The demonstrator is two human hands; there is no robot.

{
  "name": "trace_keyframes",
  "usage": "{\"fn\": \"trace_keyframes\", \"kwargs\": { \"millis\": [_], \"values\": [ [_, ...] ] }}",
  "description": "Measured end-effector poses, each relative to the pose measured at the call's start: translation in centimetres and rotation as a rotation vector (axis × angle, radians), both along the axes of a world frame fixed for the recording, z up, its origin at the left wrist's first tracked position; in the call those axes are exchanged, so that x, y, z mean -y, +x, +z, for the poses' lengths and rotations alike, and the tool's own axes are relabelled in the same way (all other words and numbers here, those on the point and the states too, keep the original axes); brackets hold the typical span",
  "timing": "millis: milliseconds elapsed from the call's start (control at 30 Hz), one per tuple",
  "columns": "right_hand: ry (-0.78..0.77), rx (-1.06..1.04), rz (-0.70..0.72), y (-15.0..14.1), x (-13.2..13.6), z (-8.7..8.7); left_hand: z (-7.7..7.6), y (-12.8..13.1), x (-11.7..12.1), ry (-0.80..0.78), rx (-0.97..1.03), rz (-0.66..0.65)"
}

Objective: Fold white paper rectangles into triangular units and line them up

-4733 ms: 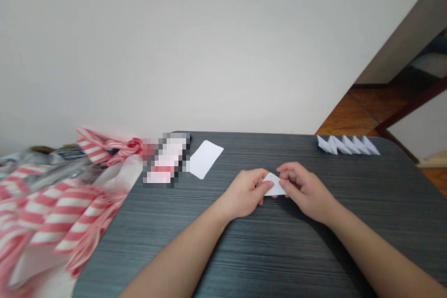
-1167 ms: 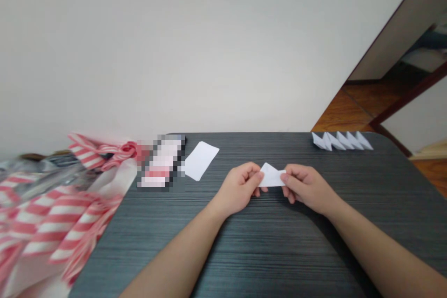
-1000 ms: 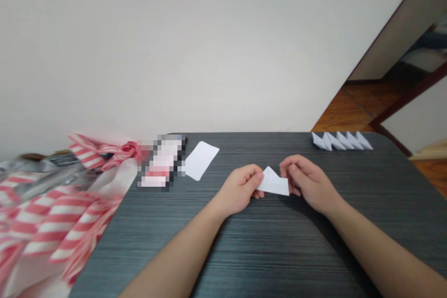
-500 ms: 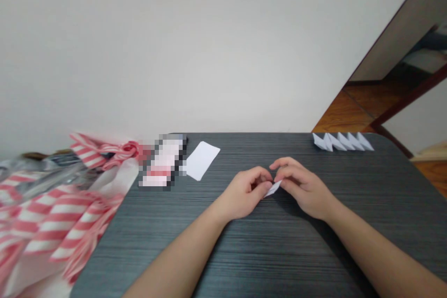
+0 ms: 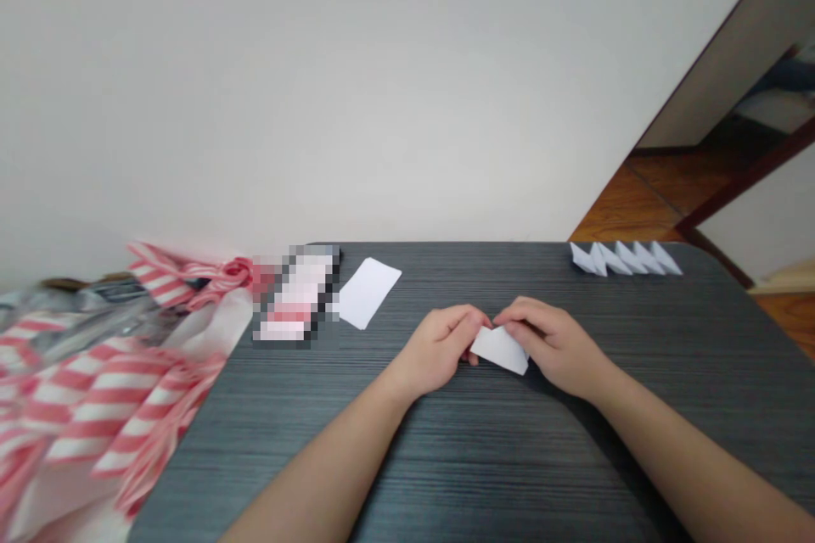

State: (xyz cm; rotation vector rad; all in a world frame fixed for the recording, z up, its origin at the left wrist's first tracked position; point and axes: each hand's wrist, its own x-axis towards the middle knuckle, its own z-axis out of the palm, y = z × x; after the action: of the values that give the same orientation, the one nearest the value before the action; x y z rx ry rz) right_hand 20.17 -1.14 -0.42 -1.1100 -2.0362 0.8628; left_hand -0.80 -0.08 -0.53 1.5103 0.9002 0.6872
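Note:
A small folded piece of white paper (image 5: 501, 349) is held between my two hands above the middle of the dark table. My left hand (image 5: 441, 348) pinches its left corner, thumb on top and fingers mostly behind. On the other side my right hand (image 5: 556, 346) grips its upper right edge between thumb and fingers. Several folded white paper pieces (image 5: 627, 259) stand in a row at the table's far right. A stack of flat white paper sheets (image 5: 369, 293) lies at the far left.
Beside the sheets, a blurred-out rectangular object (image 5: 298, 293) lies on the dark wood-grain table (image 5: 433, 467). Red-and-white striped bags or cloth (image 5: 108, 399) are heaped off its left edge. A pale wall (image 5: 382, 85) rises behind the table.
The folded paper has been turned so that a broad face now shows, where a narrow edge showed before. My right fingers, previously raised, have closed onto it.

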Motion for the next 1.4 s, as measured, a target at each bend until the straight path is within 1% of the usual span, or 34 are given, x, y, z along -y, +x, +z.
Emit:
{"fn": "trace_keyframes", "kwargs": {
  "millis": [100, 167, 233, 333, 400, 467, 633, 700, 767, 867, 1000, 1133, 1267, 1400],
  "values": [
    [-0.023, 0.019, -0.046, -0.3, 0.0, -0.2, -0.1, 0.1, 0.1, 0.027, -0.061, -0.005],
    [-0.081, -0.007, -0.109, -0.3, 0.1, -0.5, -0.2, 0.2, 0.1, 0.028, -0.095, 0.011],
    [-0.161, -0.068, -0.139, -0.2, 0.2, -0.9, -0.4, 0.2, 0.0, 0.004, -0.092, 0.054],
    [-0.258, -0.150, -0.094, 0.1, 0.3, -1.3, -0.7, 0.3, -0.1, -0.037, -0.049, 0.126],
    [-0.277, -0.141, -0.076, 0.1, 0.3, -1.4, -0.8, 0.4, -0.2, -0.052, -0.025, 0.150],
    [-0.264, -0.119, -0.091, 0.1, 0.3, -1.5, -0.7, 0.5, -0.1, -0.072, -0.012, 0.149],
    [-0.230, -0.152, -0.107, 0.0, 0.4, -1.5, -0.2, 0.6, 0.0, -0.106, -0.023, 0.096],
    [-0.188, -0.106, -0.080, 0.2, 0.4, -1.3, -0.1, 0.6, 0.0, -0.107, -0.024, 0.110],
    [-0.116, -0.046, -0.020, 0.4, 0.3, -1.1, -0.1, 0.6, -0.1, -0.114, 0.003, 0.144],
    [-0.014, -0.015, 0.062, 0.5, 0.2, -0.8, -0.3, 0.5, -0.3, -0.137, 0.060, 0.175],
    [0.059, 0.008, 0.078, 0.5, 0.1, -0.6, -0.4, 0.3, -0.6, -0.152, 0.092, 0.142],
    [0.088, 0.018, 0.101, 0.4, 0.1, -0.6, -0.2, 0.5, -0.4, -0.148, 0.092, 0.132],
    [0.106, 0.022, 0.121, 0.4, 0.1, -0.7, -0.1, 0.6, -0.2, -0.127, 0.030, 0.147],
    [0.123, -0.001, 0.108, 0.3, 0.0, -0.6, -0.2, 0.5, -0.2, -0.095, -0.004, 0.112]
  ]
}}
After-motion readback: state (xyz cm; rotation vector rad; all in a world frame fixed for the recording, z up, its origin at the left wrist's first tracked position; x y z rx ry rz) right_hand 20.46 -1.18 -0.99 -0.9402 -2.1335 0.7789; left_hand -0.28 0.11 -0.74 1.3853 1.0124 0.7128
